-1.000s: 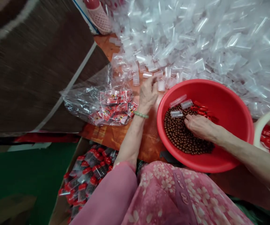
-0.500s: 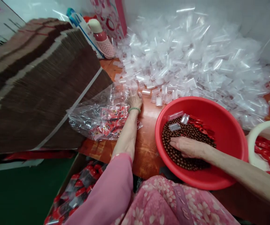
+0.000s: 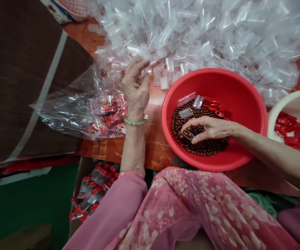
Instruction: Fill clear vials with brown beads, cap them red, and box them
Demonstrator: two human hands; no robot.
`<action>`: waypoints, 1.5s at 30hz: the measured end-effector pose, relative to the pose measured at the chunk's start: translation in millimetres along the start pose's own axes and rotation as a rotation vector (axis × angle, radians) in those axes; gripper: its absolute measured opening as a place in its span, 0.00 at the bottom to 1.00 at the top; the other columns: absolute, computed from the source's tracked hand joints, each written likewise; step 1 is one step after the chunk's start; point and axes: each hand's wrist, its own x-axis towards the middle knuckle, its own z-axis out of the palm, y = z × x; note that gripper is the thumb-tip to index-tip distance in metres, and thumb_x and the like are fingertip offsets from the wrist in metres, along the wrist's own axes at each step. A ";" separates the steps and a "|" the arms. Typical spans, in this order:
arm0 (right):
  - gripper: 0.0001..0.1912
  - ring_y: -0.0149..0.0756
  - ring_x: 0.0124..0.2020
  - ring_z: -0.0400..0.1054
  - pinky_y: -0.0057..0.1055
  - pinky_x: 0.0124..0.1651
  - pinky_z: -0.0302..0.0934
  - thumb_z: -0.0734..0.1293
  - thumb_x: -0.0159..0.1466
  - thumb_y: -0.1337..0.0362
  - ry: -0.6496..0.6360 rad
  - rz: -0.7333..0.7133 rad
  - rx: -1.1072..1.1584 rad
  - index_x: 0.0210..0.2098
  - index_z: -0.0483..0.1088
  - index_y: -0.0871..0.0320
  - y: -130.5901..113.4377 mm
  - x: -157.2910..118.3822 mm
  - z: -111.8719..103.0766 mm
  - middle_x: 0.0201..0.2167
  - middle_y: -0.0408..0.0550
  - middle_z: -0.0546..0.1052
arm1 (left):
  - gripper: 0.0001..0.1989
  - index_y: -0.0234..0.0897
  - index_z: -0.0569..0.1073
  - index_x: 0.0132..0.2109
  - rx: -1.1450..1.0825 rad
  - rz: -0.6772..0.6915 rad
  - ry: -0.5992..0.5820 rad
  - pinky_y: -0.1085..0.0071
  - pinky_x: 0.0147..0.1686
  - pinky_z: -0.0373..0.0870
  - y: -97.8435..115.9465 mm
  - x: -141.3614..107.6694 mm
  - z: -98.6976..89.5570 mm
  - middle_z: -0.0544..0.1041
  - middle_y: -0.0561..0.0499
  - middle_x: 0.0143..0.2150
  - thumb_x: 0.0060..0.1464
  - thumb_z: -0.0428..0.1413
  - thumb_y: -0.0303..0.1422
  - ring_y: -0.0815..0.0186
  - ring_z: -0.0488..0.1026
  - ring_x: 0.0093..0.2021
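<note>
The right hand (image 3: 212,129) sits low in the red plastic basin (image 3: 246,86), thumb and fingers closed on a small clear vial (image 3: 187,134) that lies on its side with a few brown beads already in it — by the look of it, the filling step, the vial scooped through the brown beads (image 3: 204,147) heaped under the palm. Just beyond its fingers, three more empty vials (image 3: 186,99) and some red caps (image 3: 215,104) lie on the beads.

The left hand (image 3: 136,88) is raised at the near edge of the great pile of clear plastic vials (image 3: 217,38), its fingers curled and touching them; whether it grips one I cannot tell. A green bead bracelet (image 3: 135,122) circles that wrist.

Beside the left wrist, on its outer side, lies a clear plastic bag (image 3: 69,111) holding small red printed packets (image 3: 108,114). Below the left forearm, an open box (image 3: 78,173) holds finished vials with red caps (image 3: 92,191). Past the right forearm, a white bowl (image 3: 282,104) holds more red caps.

A filled vial would call for a cap — those nearest the right hand lie in the basin itself.
</note>
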 end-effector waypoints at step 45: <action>0.10 0.30 0.31 0.70 0.27 0.37 0.63 0.74 0.65 0.59 0.627 -0.257 -0.249 0.37 0.74 0.58 -24.3 -32.3 34.1 0.31 0.43 0.78 | 0.32 0.34 0.65 0.71 -0.449 -0.163 -0.579 0.60 0.59 0.75 61.0 -145.6 37.4 0.79 0.40 0.60 0.62 0.59 0.37 0.56 0.78 0.58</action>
